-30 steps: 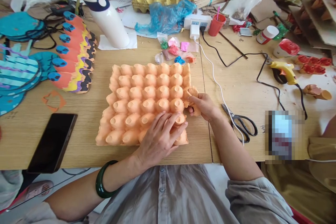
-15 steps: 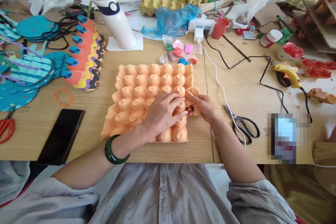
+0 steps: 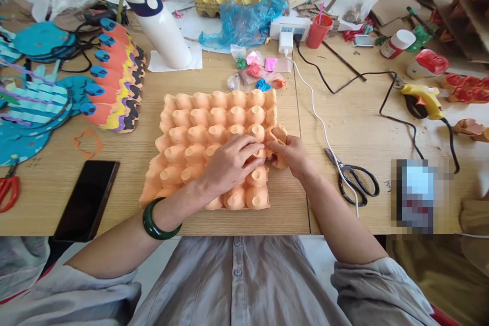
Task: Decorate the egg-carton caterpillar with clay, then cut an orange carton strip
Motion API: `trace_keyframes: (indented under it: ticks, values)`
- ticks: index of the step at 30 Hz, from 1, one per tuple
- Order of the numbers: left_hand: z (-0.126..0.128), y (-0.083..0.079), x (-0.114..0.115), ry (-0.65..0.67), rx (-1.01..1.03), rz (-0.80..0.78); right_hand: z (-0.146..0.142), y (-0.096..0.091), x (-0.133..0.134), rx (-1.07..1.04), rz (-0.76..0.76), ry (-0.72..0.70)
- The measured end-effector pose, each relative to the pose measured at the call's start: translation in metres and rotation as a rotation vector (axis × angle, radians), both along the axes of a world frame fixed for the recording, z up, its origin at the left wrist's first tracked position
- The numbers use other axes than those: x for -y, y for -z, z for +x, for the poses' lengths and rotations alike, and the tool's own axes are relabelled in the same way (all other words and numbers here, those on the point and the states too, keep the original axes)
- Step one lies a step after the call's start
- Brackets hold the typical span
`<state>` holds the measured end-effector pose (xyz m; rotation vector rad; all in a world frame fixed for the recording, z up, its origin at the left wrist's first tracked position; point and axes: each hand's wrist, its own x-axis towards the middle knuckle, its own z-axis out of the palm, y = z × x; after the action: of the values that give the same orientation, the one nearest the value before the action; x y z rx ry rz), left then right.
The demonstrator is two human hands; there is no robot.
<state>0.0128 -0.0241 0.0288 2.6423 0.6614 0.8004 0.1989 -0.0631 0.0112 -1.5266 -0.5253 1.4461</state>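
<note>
An orange egg tray (image 3: pixel 187 135) lies on the table in front of me, its cups pointing up. My left hand (image 3: pixel 231 163), with a dark green bangle (image 3: pixel 162 219) on the wrist, rests over the tray's right part. Its fingers and thumb close around a cup near the right edge. My right hand (image 3: pixel 294 155) grips a piece of egg tray (image 3: pixel 279 135) that sticks out at that edge, between thumb and fingers. The fingertips of both hands are close together there. Whether the piece is still joined to the tray is hidden by my fingers.
Black-handled scissors (image 3: pixel 353 178) lie to the right, under a white cable (image 3: pixel 323 130). Further right is a yellow glue gun (image 3: pixel 424 101). At left are a phone (image 3: pixel 87 198), a painted egg-tray piece (image 3: pixel 116 79) and a white bottle (image 3: pixel 164 35). Small clay packets (image 3: pixel 254 69) lie behind the tray.
Both hands keep their hold at the tray's right edge. My right hand has shifted slightly, its fingers nearer the left fingertips. The camera view has moved a little.
</note>
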Motion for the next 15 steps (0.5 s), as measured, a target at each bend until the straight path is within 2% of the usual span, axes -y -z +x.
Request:
trace_keyframes:
  ticks: [6,15]
  values:
    - [0.0,-0.003,0.001,-0.044,0.009,-0.007,-0.001,0.006,0.0,-0.13,0.019,0.016]
    - [-0.01,-0.023,0.003,-0.013,0.087,-0.071,0.003,-0.007,0.001,-0.266,0.088,-0.047]
